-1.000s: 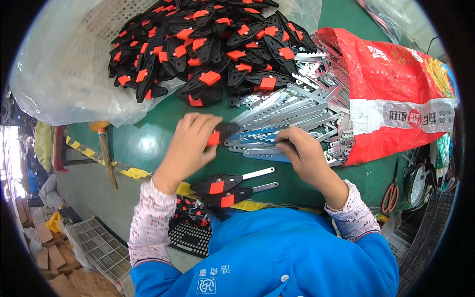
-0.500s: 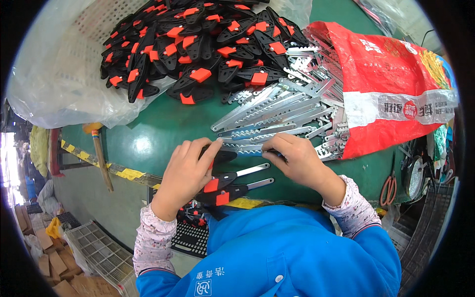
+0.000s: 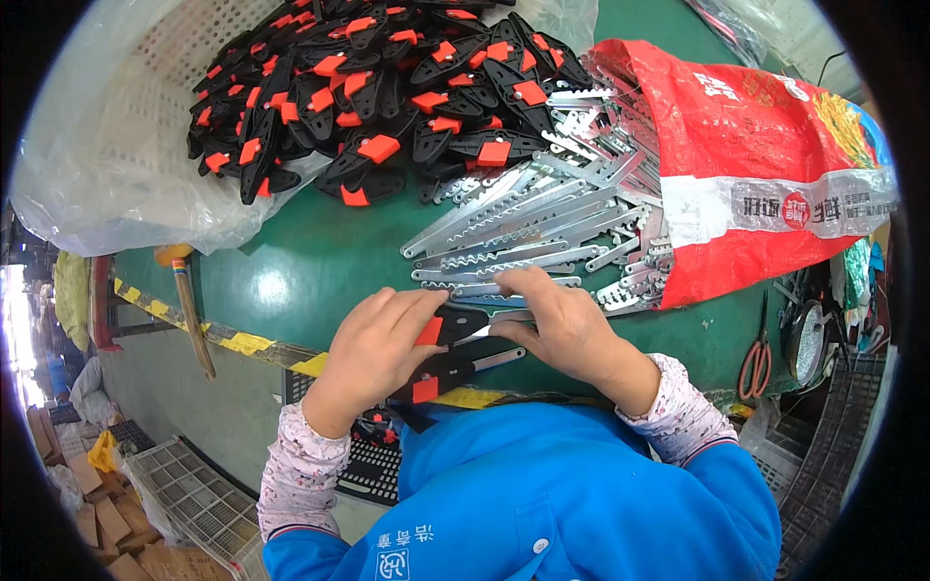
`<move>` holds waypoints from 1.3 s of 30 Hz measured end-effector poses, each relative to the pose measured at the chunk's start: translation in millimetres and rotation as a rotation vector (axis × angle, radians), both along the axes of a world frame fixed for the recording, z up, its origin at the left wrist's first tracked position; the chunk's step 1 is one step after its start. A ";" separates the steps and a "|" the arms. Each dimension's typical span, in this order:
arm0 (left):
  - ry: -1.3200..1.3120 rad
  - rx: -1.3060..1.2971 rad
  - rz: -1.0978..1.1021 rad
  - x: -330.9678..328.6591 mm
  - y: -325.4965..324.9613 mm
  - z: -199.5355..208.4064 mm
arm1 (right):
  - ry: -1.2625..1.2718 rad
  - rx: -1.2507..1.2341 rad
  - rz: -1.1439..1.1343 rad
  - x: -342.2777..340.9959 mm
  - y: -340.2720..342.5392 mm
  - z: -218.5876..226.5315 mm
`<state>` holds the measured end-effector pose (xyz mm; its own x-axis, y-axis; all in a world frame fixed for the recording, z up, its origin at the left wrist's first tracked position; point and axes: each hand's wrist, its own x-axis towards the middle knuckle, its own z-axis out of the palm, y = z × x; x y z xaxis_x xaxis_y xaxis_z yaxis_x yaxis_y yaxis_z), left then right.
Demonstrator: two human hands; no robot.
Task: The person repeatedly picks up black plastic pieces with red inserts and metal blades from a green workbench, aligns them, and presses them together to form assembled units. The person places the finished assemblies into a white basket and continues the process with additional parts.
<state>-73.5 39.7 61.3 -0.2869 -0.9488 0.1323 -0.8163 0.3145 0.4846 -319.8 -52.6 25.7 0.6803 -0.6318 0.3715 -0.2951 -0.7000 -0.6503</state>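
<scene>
My left hand [image 3: 373, 344] is closed around a black plastic part [image 3: 461, 323] with a red tab, close to the table's near edge. My right hand [image 3: 572, 334] pinches a flat metal strip [image 3: 511, 316] between thumb and forefinger. The strip's left end meets the black part; whether it is seated inside cannot be made out. Just below lies another black part [image 3: 450, 372] with a red tab and a metal strip sticking out to the right. Beyond my fingers is a heap of notched metal strips [image 3: 523, 218].
A large pile of black parts with red tabs [image 3: 378, 107] spreads from a clear plastic bag [image 3: 116, 184]. At right a red sack [image 3: 727, 126] spills strips. A mallet [image 3: 189, 305] sits at the left table edge, red-handled scissors [image 3: 756, 368] at the right.
My right hand has come slightly nearer to me, away from the heap. The strip it pinches now meets the black part in my left hand, which has tilted into fuller view.
</scene>
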 end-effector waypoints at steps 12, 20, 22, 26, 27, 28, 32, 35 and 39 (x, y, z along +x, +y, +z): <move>0.034 0.093 0.042 4.2 4.7 -16.2 | 0.040 -0.105 0.127 34.7 -2.1 -2.3; -0.016 0.161 0.167 44.0 -4.5 -8.2 | 0.273 -0.267 0.007 49.4 -32.6 -26.7; -0.144 -0.056 0.356 66.5 -32.3 -24.2 | 0.277 -0.242 0.007 50.9 -31.7 -28.3; -0.366 -0.216 0.435 92.7 -86.7 -54.0 | 0.275 -0.266 0.005 55.7 -30.3 -22.2; -0.364 -0.177 0.433 91.2 -94.1 -55.7 | 0.296 -0.260 0.018 54.4 -31.2 -23.3; -0.436 -0.218 0.399 92.4 -96.2 -54.2 | 0.317 -0.254 0.033 52.8 -32.2 -25.7; -0.250 0.019 0.424 72.1 -69.3 -48.4 | 0.337 -0.269 0.106 51.6 -36.3 -21.5; 0.098 0.421 0.723 49.4 -51.1 -14.0 | 0.234 -0.283 0.101 49.1 -39.4 -21.2; 0.934 0.478 0.684 53.4 -14.6 -12.7 | -0.075 0.043 0.016 32.8 -35.7 3.6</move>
